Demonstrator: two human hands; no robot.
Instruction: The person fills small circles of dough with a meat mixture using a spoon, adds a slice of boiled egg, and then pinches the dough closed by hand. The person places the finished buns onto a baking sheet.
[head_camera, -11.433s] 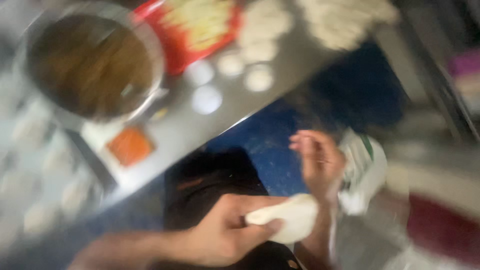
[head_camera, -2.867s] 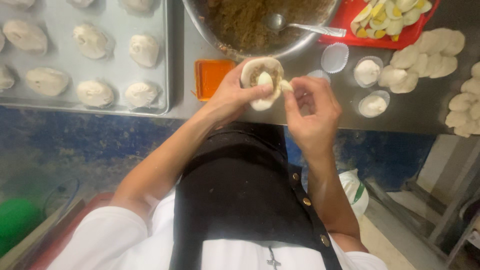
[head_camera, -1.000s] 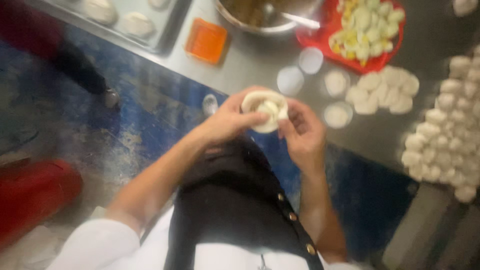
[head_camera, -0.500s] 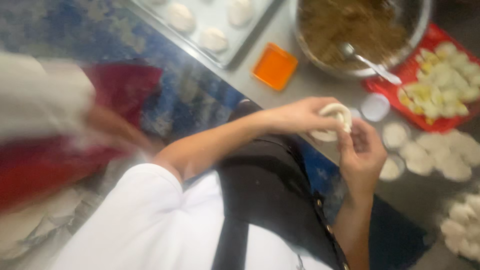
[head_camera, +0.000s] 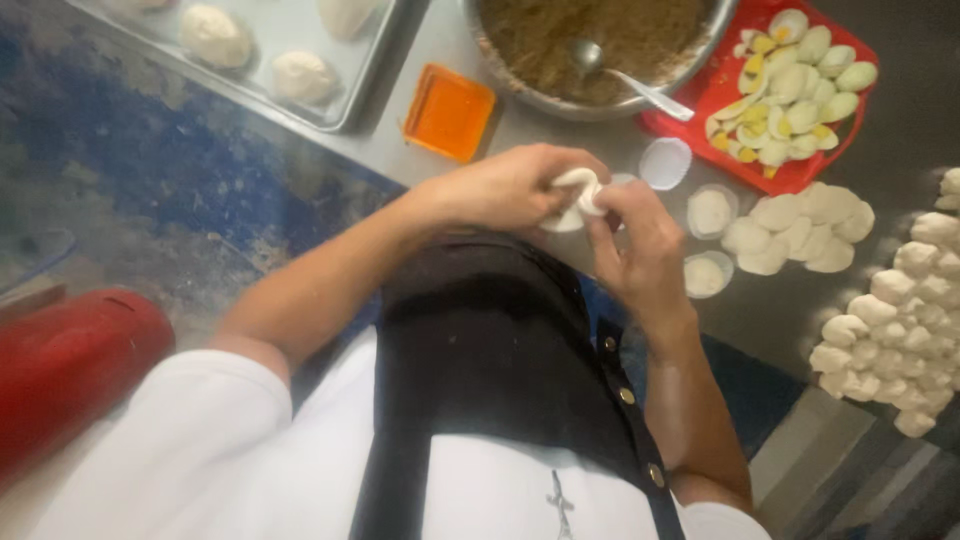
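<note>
Both my hands meet above the table's near edge around a white dough bun (head_camera: 574, 198). My left hand (head_camera: 510, 188) cups it from the left and underneath. The fingers of my right hand (head_camera: 640, 250) pinch its top from the right. Most of the bun is hidden by my fingers. A big metal bowl of brown minced filling (head_camera: 590, 40) with a spoon (head_camera: 625, 78) in it stands just beyond my hands.
A red tray of halved boiled eggs (head_camera: 790, 90) lies at the far right. Flat dough rounds (head_camera: 800, 230) and a heap of dough pieces (head_camera: 900, 320) lie right. A metal tray of shaped buns (head_camera: 280, 65) is far left, beside an orange square dish (head_camera: 448, 112). Small white paper cups (head_camera: 705, 245) sit nearby. A red cylinder (head_camera: 70, 370) lies low left.
The view has swung about while both hands stayed on the bun. The open round with filling showing is now pinched nearly closed.
</note>
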